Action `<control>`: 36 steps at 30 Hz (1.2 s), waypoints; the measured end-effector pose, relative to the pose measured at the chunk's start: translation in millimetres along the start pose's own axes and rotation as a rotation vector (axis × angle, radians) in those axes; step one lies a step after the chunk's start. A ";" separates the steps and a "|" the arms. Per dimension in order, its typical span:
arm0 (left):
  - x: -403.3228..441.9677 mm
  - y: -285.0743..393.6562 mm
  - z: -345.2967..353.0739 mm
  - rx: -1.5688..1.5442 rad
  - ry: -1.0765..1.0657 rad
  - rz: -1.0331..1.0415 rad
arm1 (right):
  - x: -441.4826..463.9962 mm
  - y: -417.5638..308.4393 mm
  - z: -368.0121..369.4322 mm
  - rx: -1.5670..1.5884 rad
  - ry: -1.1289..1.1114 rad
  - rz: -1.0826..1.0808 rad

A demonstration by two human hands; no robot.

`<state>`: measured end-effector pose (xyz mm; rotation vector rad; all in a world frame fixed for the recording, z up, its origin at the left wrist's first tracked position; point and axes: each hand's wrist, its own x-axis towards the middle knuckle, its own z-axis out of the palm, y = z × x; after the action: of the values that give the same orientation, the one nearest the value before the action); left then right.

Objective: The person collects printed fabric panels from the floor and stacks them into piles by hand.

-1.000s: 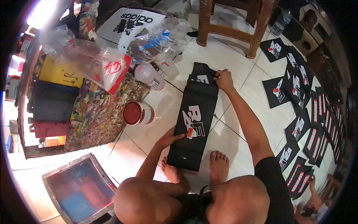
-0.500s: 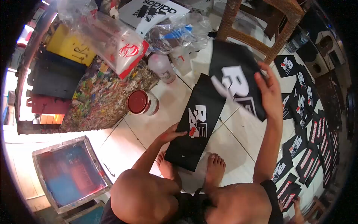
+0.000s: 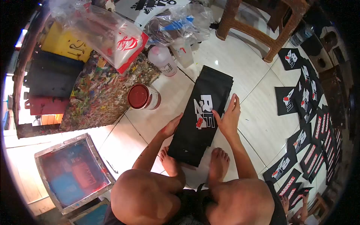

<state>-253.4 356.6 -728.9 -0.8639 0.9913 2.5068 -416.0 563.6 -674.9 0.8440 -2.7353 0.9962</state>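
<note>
A stack of black fabric pieces (image 3: 189, 140) with a white "RE" print and a small red patch lies on the tiles between my feet, its edges slightly uneven. Along its left edge rests my left hand (image 3: 171, 126), fingers stretched out against the side. My right hand (image 3: 229, 118) is at the right edge, its thumb over the top piece by the print and its fingers extended beside the stack. Neither hand is closed round the pieces.
Left of the stack stand a red-lidded tub (image 3: 140, 96) and a plastic bottle (image 3: 162, 60). A framed screen (image 3: 73, 172) lies at lower left. Printed black pieces (image 3: 288, 101) cover the floor at right, with another person's hand (image 3: 304, 204) below. A brown stool (image 3: 258, 33) stands behind.
The black piece that my right hand held raised at the right now lies on the stack. My right hand has come down to the stack's right edge; my left hand has shifted slightly upward.
</note>
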 end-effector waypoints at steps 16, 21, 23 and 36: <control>-20.7 -5.3 55.4 0.197 0.156 -0.069 | -78.2 18.8 -3.8 1.082 -0.808 0.978; -13.2 -26.7 50.7 -0.106 0.165 0.002 | -87.3 4.4 -6.0 1.299 -0.603 1.114; -15.8 -34.5 61.5 0.040 0.244 0.086 | -108.7 19.4 13.6 1.386 -0.604 1.180; -39.9 -37.9 113.4 0.806 0.186 0.644 | -106.4 -22.6 -19.3 0.723 -0.455 0.342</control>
<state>-252.2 460.3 -657.4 -0.5601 2.4099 2.0936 -316.1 610.8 -677.2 0.7542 -2.9512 2.1870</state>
